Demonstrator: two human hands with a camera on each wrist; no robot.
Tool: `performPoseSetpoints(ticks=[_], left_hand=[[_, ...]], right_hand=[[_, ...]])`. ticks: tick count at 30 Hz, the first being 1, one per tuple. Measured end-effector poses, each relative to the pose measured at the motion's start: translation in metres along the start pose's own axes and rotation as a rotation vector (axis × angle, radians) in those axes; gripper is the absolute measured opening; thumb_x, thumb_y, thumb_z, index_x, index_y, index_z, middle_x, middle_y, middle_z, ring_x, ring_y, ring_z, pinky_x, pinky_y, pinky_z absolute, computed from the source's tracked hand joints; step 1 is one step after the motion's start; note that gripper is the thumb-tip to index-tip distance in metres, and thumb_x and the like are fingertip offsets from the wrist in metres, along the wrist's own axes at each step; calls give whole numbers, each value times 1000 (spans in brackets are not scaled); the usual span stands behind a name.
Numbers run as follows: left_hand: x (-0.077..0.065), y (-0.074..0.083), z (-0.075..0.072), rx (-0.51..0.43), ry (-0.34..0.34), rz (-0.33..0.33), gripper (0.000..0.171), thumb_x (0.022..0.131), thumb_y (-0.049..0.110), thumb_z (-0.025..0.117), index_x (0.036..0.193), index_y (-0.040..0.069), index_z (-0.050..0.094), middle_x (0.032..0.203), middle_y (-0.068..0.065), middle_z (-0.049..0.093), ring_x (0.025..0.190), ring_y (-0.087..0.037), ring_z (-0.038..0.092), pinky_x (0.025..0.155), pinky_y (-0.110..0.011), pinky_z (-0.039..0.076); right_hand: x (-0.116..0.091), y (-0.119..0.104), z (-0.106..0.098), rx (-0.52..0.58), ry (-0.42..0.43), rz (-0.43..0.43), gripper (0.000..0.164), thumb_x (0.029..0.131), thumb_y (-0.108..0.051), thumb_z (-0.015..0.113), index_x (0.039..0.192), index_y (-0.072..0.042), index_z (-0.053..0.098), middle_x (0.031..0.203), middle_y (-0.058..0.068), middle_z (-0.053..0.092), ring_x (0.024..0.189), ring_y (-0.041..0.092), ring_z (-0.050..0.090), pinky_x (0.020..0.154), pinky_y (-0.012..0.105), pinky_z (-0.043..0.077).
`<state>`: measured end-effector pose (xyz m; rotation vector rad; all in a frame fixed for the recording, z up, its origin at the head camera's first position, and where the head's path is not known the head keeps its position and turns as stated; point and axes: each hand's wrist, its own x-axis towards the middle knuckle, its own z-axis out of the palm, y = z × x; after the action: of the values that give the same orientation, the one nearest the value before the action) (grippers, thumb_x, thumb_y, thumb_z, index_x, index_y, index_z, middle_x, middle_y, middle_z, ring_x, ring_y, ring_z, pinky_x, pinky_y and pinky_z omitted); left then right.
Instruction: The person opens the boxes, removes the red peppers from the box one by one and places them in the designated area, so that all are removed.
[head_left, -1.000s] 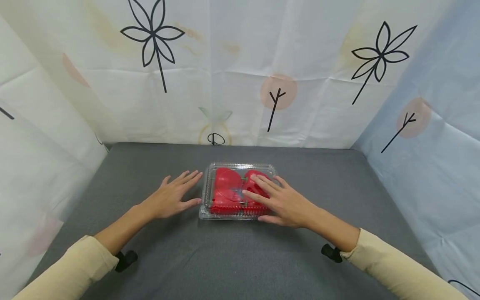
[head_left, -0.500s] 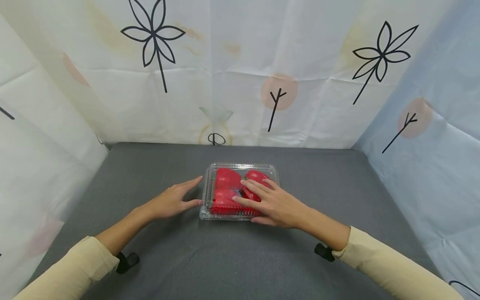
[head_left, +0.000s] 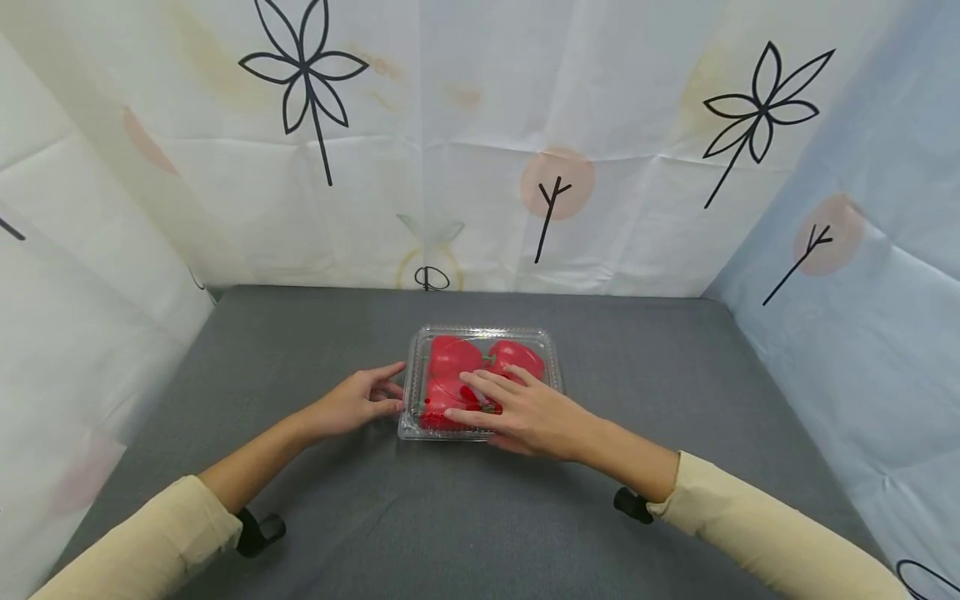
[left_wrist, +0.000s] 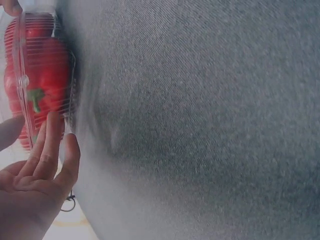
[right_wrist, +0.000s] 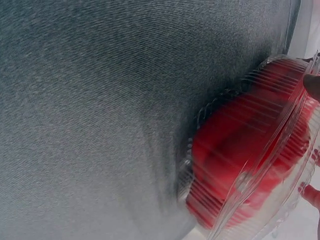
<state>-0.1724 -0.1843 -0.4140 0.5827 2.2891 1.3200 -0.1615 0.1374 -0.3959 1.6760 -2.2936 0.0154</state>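
A clear plastic clamshell box (head_left: 557, 367) holding several red bell peppers (head_left: 452, 357) lies closed on the grey table. My left hand (head_left: 348, 406) is at its left side, fingertips right at the side wall. In the left wrist view the fingers (left_wrist: 50, 150) stretch up to the ribbed base, with the thumb near the lid's rim. My right hand (head_left: 532, 417) reaches over the front right of the lid, its fingers spread across the top and partly hiding the peppers. Its thumb (right_wrist: 312, 86) lies at the front rim in the right wrist view.
Grey cloth covers the table (head_left: 450, 525) around the box. White printed curtains (head_left: 480, 208) hang along the back and sides. A thin black cable (head_left: 926, 571) shows at the lower right.
My right hand has slid left and slightly toward the front across the lid. My left hand's fingers have drawn in to the box's left side. The box has stayed in place.
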Motion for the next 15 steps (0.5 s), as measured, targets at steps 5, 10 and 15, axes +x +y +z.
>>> performPoseSetpoints(ticks=[5, 10, 15], left_hand=[[0, 2, 2, -95, 14, -41, 71, 97, 8, 63, 152, -12, 22, 117, -19, 66, 102, -23, 66, 89, -36, 53], [0, 3, 4, -161, 20, -64, 73, 97, 8, 63, 152, -11, 20, 109, -15, 67, 95, -21, 66, 88, -35, 54], [-1, 2, 4, -229, 13, -99, 70, 99, 7, 59, 154, -8, 18, 109, -15, 66, 94, -23, 67, 91, -39, 53]], right_hand=[[6, -3, 1, -31, 12, -23, 75, 82, -34, 81, 149, -27, 47, 151, 15, 44, 136, 28, 44, 105, 51, 40], [11, -6, 3, -62, 18, -42, 72, 82, -34, 81, 146, -30, 50, 149, 14, 46, 134, 28, 47, 104, 50, 42], [16, -9, 2, -59, 10, -55, 66, 82, -34, 81, 143, -29, 55, 147, 13, 49, 133, 28, 47, 104, 48, 42]])
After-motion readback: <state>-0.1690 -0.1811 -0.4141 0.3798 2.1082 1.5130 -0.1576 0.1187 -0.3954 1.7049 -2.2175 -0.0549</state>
